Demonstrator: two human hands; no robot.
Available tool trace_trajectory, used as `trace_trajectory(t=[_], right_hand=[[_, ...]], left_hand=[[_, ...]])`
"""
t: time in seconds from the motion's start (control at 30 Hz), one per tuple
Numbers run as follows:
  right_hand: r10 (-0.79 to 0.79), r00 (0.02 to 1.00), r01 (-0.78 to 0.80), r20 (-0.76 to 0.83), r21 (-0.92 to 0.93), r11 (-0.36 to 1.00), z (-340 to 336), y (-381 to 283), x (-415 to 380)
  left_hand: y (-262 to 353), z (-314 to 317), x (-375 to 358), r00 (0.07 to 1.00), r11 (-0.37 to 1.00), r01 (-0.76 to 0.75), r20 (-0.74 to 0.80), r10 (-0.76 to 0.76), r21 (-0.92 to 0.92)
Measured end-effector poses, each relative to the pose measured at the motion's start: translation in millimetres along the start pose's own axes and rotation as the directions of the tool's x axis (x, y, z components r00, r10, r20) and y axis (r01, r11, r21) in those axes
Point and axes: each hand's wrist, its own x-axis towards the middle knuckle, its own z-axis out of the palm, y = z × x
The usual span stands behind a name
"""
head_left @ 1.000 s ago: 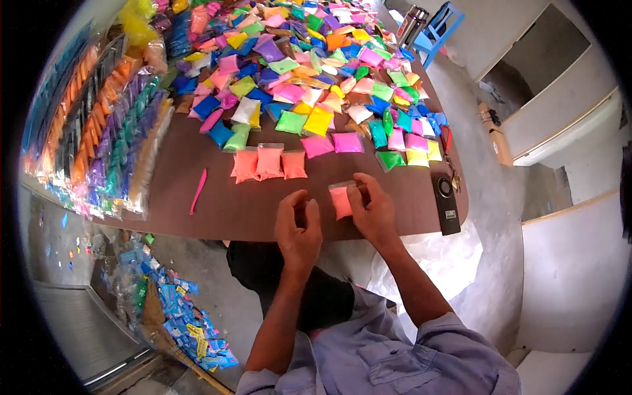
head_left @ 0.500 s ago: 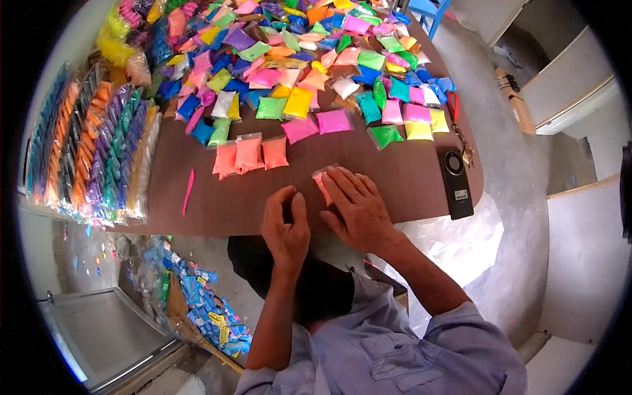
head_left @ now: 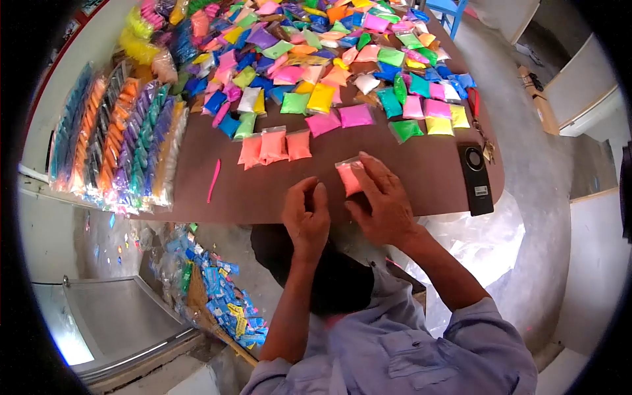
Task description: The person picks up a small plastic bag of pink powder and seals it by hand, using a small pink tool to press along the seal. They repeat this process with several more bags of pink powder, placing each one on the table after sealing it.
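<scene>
On the brown table (head_left: 191,164), near its front edge, lies a coral packet (head_left: 349,176) in clear plastic. My right hand (head_left: 384,201) is beside and partly over it, fingers apart, fingertips at its upper right edge. My left hand (head_left: 307,214) hovers at the table edge to the left, fingers curled with thumb and forefinger close together; whether anything is between them is hidden. Behind my left hand three coral packets (head_left: 273,145) lie side by side, the left ones overlapping. A thin pink stick (head_left: 214,180) lies farther left.
A large heap of colourful packets (head_left: 296,49) covers the back. Long bags of twisted coloured pieces (head_left: 122,141) lie at the left. A black phone-like device (head_left: 475,179) is at the right, near keys (head_left: 487,148). Blue wrappers (head_left: 227,296) are on the floor.
The view has shifted, so the table appears farther right. My right hand has drawn back from the coral packet, which now shows more fully. My left hand keeps its curled shape.
</scene>
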Motion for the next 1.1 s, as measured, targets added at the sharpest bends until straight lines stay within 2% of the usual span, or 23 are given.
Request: trace_trajectory(t=[0.07, 0.13, 0.3, 0.37, 0.4, 0.47, 0.5, 0.57, 0.6, 0.67, 0.8, 0.87, 0.93, 1.0, 1.07, 1.1], right_hand=[[-0.011, 0.999, 0.012, -0.054, 0.012, 1.0, 0, 2, -1], [-0.084, 0.994, 0.091, 0.065, -0.119, 0.989, 0, 4, -2], [-0.048, 0.999, 0.048, -0.005, -0.082, 0.996, 1, 1, 2], [-0.036, 0.999, 0.035, -0.017, -0.064, 0.997, 1, 0, 2], [-0.028, 0.999, 0.027, -0.032, -0.053, 0.998, 2, 1, 1], [-0.019, 0.999, 0.017, -0.047, -0.034, 0.999, 2, 0, 1], [-0.008, 0.998, 0.007, -0.057, -0.026, 1.0, 1, -2, 1], [0.0, 0.997, -0.001, -0.071, -0.016, 1.0, 1, -3, 2], [-0.007, 0.997, 0.006, -0.083, -0.008, 1.0, 1, -3, 2], [-0.012, 0.995, 0.012, -0.099, -0.002, 1.0, -1, -2, 3], [-0.023, 0.993, 0.025, -0.116, 0.018, 1.0, -2, 0, 2], [-0.022, 0.991, 0.025, -0.134, 0.019, 1.0, -1, 2, 3], [-0.028, 0.989, 0.033, -0.146, 0.032, 0.999, -1, 2, 2], [-0.018, 0.989, 0.023, -0.147, 0.033, 0.999, -1, 1, 2], [-0.002, 0.989, 0.008, -0.15, 0.037, 0.999, -1, 2, 1], [-0.011, 0.987, 0.017, -0.161, 0.033, 0.999, 0, 3, 0]], left_hand=[[1, 0, 1, 1.0, 1.0, 0.015, 0.023, -0.015, -0.014], [-2, 2, 0, 1.0, 1.0, 0.017, 0.025, -0.017, -0.005], [2, -12, 4, 0.997, 1.0, 0.021, 0.075, -0.021, 0.011], [7, -27, 6, 0.986, 0.986, 0.156, 0.062, -0.152, -0.062], [1, -38, 10, 0.986, 0.987, 0.154, 0.063, -0.151, -0.049], [-16, -69, 22, 0.996, 0.977, 0.083, -0.047, -0.075, 0.199], [-24, -85, 30, 0.996, 0.975, 0.082, -0.048, -0.074, 0.207], [-39, -116, 53, 0.994, 0.86, 0.051, -0.109, 0.006, 0.508], [-50, -131, 63, 0.994, 0.858, 0.047, -0.109, 0.01, 0.511], [-77, -155, 79, 0.958, 0.651, -0.124, -0.08, 0.274, 0.748], [-97, -172, 94, 0.966, 0.666, -0.175, -0.005, 0.258, 0.726], [-100, -171, 93, 0.996, 0.782, 0.013, -0.075, 0.044, 0.623], [-100, -171, 91, 0.997, 0.789, -0.009, -0.058, 0.056, 0.614], [-100, -172, 85, 0.99, 0.714, -0.097, -0.006, 0.141, 0.694], [-94, -172, 73, 0.996, 0.743, -0.056, -0.009, 0.084, 0.667], [-85, -173, 65, 0.999, 0.753, 0.016, -0.046, 0.019, 0.658]])
